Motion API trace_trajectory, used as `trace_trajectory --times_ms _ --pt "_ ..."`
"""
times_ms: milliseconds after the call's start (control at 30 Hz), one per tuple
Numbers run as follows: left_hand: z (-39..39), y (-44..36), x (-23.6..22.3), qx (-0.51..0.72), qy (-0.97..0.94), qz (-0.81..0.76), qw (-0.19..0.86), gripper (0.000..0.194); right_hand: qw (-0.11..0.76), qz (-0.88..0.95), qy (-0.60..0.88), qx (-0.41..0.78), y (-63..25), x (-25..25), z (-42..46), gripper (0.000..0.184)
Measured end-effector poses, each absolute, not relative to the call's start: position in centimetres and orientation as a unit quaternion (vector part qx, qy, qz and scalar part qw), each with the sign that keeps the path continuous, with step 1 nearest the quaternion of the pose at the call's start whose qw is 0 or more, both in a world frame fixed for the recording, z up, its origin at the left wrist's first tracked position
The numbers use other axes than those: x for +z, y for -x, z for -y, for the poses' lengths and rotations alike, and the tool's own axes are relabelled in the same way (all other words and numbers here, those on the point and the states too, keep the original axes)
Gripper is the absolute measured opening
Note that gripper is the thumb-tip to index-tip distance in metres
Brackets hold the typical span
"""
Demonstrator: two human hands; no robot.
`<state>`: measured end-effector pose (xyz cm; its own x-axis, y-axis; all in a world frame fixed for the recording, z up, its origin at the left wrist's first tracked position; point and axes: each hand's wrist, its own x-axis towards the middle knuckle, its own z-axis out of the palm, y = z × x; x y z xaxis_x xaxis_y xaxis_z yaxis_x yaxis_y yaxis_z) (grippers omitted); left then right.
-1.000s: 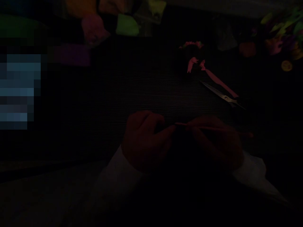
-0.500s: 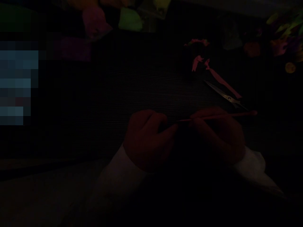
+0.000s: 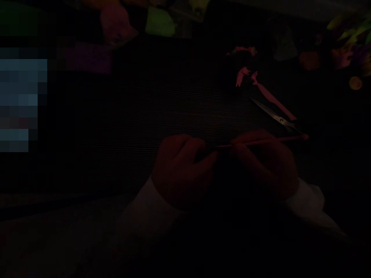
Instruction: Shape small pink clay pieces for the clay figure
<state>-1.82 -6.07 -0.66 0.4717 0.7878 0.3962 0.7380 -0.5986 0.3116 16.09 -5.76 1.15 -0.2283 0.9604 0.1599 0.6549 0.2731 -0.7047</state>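
Between your two hands, over the dark, fine-ridged tabletop (image 3: 139, 112): thin pinkish rod (image 3: 286, 139), rounded knob at the right end, narrow tip at the left. Tip sits at your left thumb's end; touching or just beside, can't tell in this light.

Progress, my read: handwork looks mid-way, tip up against the left fingers. Whatever may be in there is hidden, so can't call how much is done or left. Pink cut-looking bits lie loose beyond your hands, away from the rod.

Pose: your right hand (image 3: 278, 166) has the rod pinched between thumb and forefinger, pen-style, near its left end; shaft runs back across the hand, knob sticking out past it. Your left hand (image 3: 182, 170) is curled, back up, thumb pointing right toward the tip. Can't tell if it's pinching anything. White sleeves (image 3: 307, 199) on both wrists.

Just beyond the right hand: slim silver scissors (image 3: 271, 113), points away to the left, handles lost in the dark. Alongside them, long flat pink strip (image 3: 275, 101); past that, ragged pink scrap (image 3: 242, 75).

Far edge: light-green soft-looking piece (image 3: 160, 22), bigger pink one (image 3: 116, 23), small round yellow disc (image 3: 355, 83) over right.
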Motion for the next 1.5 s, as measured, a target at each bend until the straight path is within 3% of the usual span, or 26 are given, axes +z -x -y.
trace_trajectory --times_ms 333,1067,1500 --pt "6.09 1.89 -0.92 0.258 -0.861 -0.435 0.046 0.019 0.328 0.699 0.555 0.309 -16.35 1.08 5.95 0.009" --pt "6.1 1.91 -0.61 0.255 -0.861 -0.436 0.058 0.018 0.321 0.701 0.565 0.293 -16.1 0.88 5.95 0.007" --pt "5.91 2.08 -0.94 0.237 -0.865 -0.442 0.033 0.027 0.455 0.556 0.566 0.404 -16.3 0.64 5.95 0.006"
